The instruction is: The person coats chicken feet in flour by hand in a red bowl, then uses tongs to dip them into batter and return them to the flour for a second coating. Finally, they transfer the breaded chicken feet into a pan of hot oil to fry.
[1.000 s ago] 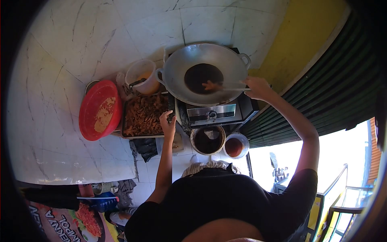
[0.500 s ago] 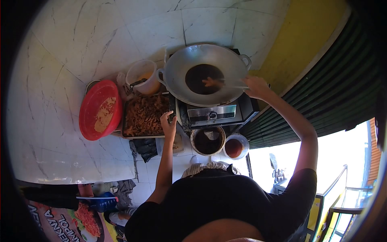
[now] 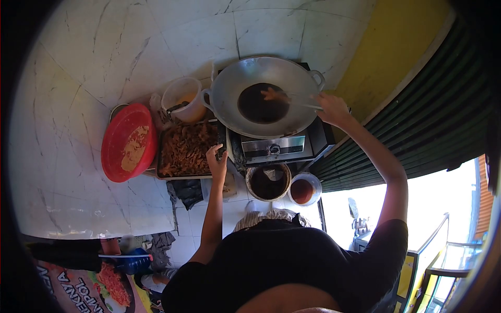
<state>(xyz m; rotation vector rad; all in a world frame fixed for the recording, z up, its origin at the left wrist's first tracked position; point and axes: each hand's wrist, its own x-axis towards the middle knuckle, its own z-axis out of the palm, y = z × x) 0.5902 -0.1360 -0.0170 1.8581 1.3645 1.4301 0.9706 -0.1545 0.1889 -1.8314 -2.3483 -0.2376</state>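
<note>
My right hand [image 3: 334,110] is closed around the end of a long, thin metal utensil [image 3: 302,104] at the wok's right side. Its far end reaches over the dark oil [image 3: 261,110] in the large metal wok [image 3: 227,86], where an orange-brown fried piece [image 3: 273,95] shows at the tip. Blur hides the tip's exact shape. My left hand [image 3: 217,163] is at the right edge of a tray [image 3: 190,177] heaped with brown fried pieces [image 3: 188,148]. Its fingers are loosely bent, with thumb and forefinger apart and nothing between them.
The wok sits on a stove [image 3: 274,147]. Left are a clear plastic tub [image 3: 175,91] and a red basin [image 3: 112,151] with pale flour. Below the stove stand a dark-filled pot [image 3: 269,182] and a bucket of reddish liquid [image 3: 303,190]. A tiled wall [image 3: 193,31] rises behind.
The utensil's tip and the fried piece have shifted slightly up in the wok; my right hand has moved a little with them. My left hand remains by the tray.
</note>
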